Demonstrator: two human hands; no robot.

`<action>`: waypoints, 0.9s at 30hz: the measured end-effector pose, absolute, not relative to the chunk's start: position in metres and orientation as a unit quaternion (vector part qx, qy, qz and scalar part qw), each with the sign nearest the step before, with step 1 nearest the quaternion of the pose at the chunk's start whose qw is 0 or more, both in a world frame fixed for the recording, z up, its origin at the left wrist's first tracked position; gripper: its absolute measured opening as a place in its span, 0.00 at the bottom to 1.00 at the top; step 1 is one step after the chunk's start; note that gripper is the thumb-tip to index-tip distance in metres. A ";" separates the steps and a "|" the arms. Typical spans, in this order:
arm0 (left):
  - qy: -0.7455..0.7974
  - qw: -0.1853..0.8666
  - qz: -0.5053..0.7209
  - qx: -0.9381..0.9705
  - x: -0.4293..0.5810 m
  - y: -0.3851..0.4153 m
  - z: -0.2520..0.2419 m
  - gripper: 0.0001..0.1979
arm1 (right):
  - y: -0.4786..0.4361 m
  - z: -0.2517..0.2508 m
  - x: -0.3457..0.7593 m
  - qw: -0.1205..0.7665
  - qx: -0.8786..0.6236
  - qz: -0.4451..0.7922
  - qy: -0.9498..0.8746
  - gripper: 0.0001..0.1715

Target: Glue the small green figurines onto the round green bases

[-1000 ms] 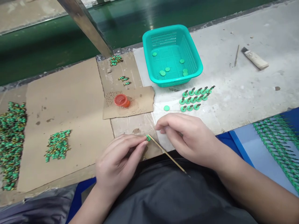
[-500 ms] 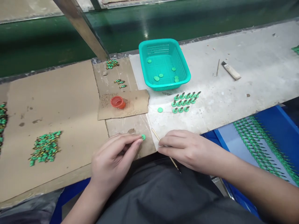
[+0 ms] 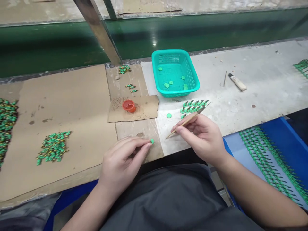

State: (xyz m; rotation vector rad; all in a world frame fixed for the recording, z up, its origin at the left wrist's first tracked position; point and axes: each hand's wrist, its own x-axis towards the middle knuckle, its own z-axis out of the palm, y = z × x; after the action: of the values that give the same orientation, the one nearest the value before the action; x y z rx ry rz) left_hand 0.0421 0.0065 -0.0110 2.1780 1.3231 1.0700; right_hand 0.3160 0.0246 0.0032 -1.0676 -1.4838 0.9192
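Between thumb and forefinger, my left hand pinches a small green piece at the table's near edge. My right hand grips a thin wooden stick with a dark end that points up and right, over rows of green discs with small dark figures standing on them. A single bare green disc lies left of those rows. Behind the hands, a small red cup with liquid in it stands on a cardboard piece.
A turquoise basket holds several green discs. Green and gold pieces are heaped on cardboard at the left. A white-handled tool lies at the right. Blue trays sit below the table's right edge. A metal post rises behind.
My right hand has moved up and right and turned the stick, so its dark end now points away from me. My left hand keeps its pinch. The view has shifted slightly.
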 end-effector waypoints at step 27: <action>0.479 0.196 0.347 0.782 0.040 0.003 -0.006 0.12 | 0.055 0.013 0.296 0.409 -0.330 0.345 -0.778 0.06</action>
State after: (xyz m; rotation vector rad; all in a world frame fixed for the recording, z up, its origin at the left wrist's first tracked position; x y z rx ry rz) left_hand 0.0398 0.0026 -0.0063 2.1917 1.3417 0.9722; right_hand 0.2959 0.0550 0.0128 -0.8301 -1.9591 0.8678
